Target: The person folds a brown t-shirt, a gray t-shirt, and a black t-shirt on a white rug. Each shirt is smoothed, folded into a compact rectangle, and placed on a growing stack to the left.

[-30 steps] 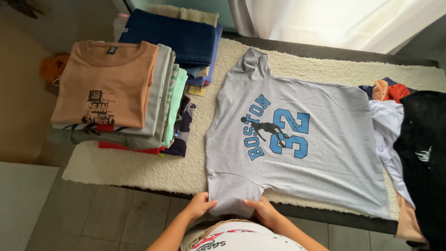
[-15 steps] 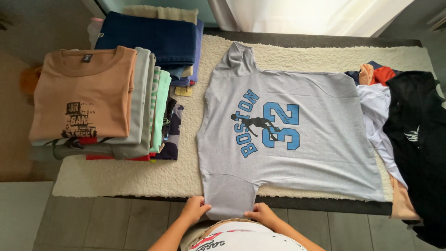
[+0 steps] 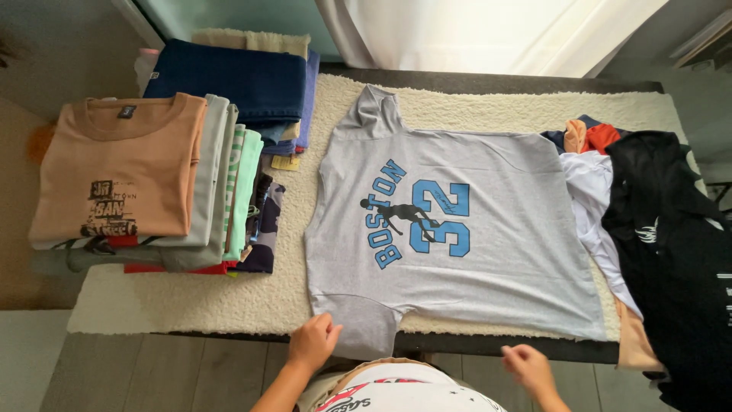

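Grey shirt (image 3: 457, 236) lies flat on the cream cover (image 3: 191, 305), print up, between the folded stack (image 3: 152, 175) on your left and the loose clothes (image 3: 671, 252) on your right. Your left hand (image 3: 313, 343) pinches the near sleeve at the table edge. Your right hand (image 3: 526, 366) is loosely curled, holding nothing, just below the hem. It looks soft, light and limp; take it at seams or corners.

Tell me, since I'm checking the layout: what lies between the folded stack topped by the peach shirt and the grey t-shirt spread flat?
In the head view, only a bare strip of the cream fleece cover separates the folded stack from the grey t-shirt.
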